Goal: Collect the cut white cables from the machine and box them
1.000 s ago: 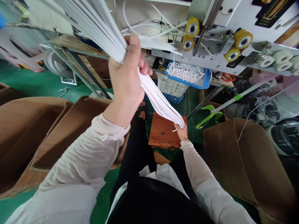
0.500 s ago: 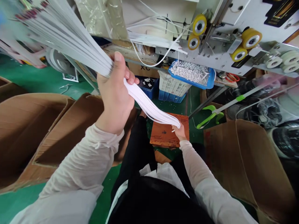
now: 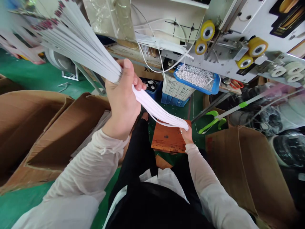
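A long bundle of white cables (image 3: 158, 109) runs between my two hands and on toward the upper left, where its fanned ends show dark red tips. My left hand (image 3: 125, 98) is wrapped round the middle of the bundle, thumb on top. Lower and to the right, my right hand (image 3: 186, 133) is closed round the bundle's other end, above a reddish-brown wooden stool (image 3: 165, 138). Between the hands the bundle sags in a slight curve. The fingers of my right hand are mostly hidden behind the cable ends.
A machine with yellow rollers (image 3: 207, 30) stands ahead; more white cables (image 3: 162, 43) lie on its bench. Beneath are a blue tray of white bits (image 3: 196, 76) and a crate (image 3: 177, 87). Open cardboard boxes (image 3: 30, 114) flank me, and a green-footed stand (image 3: 212, 122) is at right.
My left hand and the bundle appear slightly further right and lower in view. My right hand has shifted slightly right. A loose white cable end at the bench now hangs lower.
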`<action>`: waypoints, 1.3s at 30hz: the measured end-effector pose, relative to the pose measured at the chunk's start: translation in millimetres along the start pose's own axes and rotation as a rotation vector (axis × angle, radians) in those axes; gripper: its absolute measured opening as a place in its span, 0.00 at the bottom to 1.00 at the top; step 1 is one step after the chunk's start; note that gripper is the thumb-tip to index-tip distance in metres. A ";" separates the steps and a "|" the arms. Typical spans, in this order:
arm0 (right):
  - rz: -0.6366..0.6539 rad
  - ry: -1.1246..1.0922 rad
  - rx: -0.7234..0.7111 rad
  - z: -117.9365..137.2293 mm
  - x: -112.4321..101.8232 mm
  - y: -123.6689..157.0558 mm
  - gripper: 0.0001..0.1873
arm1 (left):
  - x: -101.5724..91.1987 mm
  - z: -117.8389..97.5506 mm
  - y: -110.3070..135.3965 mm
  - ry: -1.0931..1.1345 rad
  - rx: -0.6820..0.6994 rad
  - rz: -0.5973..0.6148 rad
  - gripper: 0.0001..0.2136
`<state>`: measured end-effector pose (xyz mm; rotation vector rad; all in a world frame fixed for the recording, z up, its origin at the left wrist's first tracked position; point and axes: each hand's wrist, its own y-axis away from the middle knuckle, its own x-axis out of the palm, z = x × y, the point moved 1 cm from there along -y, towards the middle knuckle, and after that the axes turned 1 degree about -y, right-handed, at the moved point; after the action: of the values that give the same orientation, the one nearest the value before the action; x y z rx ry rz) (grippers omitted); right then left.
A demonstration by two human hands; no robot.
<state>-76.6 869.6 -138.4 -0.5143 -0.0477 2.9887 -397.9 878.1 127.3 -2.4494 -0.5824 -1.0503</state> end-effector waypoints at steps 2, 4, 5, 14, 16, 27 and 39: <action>0.016 0.026 -0.016 -7.0 0.3 1.5 0.19 | -7.7 8.5 0.6 -0.038 -0.006 0.049 0.10; 0.027 0.068 -0.016 -10.8 -0.4 2.2 0.19 | -14.6 14.7 1.6 -0.087 -0.003 0.067 0.08; 0.037 0.096 -0.010 -11.2 -1.0 2.0 0.19 | -17.2 16.2 2.1 -0.116 0.002 0.068 0.07; 0.085 0.117 -0.033 -1.1 -2.7 2.4 0.19 | -24.3 7.4 5.7 -0.059 0.042 0.020 0.12; 0.109 0.114 -0.029 -0.3 -2.2 5.0 0.18 | -28.2 11.1 7.2 -0.066 0.045 0.001 0.13; 0.127 0.080 0.002 3.8 -4.2 13.2 0.10 | -42.6 19.4 20.0 -0.114 0.045 -0.006 0.17; 0.460 -0.384 0.325 102.7 -2.4 41.0 0.21 | -106.0 -40.4 50.4 -0.023 -0.129 -0.531 0.14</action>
<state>-113.0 827.3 -42.8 0.1070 0.5915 3.3836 -461.5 792.9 63.3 -2.4768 -1.2549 -1.2864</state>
